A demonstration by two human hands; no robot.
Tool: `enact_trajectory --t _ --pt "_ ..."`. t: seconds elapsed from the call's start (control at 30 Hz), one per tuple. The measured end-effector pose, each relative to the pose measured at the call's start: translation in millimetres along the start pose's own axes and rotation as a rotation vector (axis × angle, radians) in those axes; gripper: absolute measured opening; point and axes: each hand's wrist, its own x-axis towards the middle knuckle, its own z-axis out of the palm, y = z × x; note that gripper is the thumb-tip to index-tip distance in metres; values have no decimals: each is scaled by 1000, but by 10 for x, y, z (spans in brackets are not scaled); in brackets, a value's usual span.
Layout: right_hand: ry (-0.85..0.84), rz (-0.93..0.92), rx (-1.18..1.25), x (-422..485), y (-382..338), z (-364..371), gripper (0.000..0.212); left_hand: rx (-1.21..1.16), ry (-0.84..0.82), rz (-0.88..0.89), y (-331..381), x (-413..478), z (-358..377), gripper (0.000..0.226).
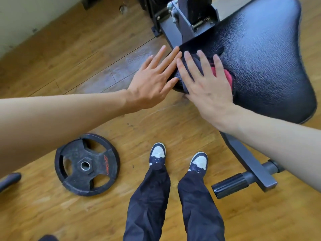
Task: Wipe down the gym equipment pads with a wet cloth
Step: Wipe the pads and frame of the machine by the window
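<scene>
Black pad (260,58), wood floor (69,66). Right hand (208,89) flat on the cloth (228,76) at the pad's edge; left hand (152,80) spread, holding nothing.

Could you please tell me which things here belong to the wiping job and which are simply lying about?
Job in hand:
pad
cloth lying on it
right hand, pressing the cloth flat
left hand, flat at the pad's narrow end

Lying about:
weight plate on the floor
black roller, lower right
</scene>
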Motion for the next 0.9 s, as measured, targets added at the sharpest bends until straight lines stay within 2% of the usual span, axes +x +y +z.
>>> enact_trajectory --t 0.1,0.23,0.3,0.4,0.5,0.6,0.73,0.9 --pt "-9 -20 23 -331 294 8 101 49 -19 15 -8 -41 -18 66" --pt "3 64 53 -1162 810 -39 85 46 -22 3 48 -35 -34 65" --pt "-22 93 49 -1335 892 -72 86 21 -13 -18 91 -55 -24 66" --pt "-16 120 18 -1036 723 -54 90 1 -11 -28 124 -57 -41 66" --pt "-2 79 26 -340 297 -41 102 21 -19 -22 103 -53 -74 66" --pt "-23 39 2 23 16 -25 104 47 -25 -3 52 -50 -46 66" --pt "8 43 73 -496 427 -39 99 56 -25 6 51 -40 -35 64" --pt "-44 204 125 -1238 815 -149 94 36 2 -14 80 -59 -21 66"
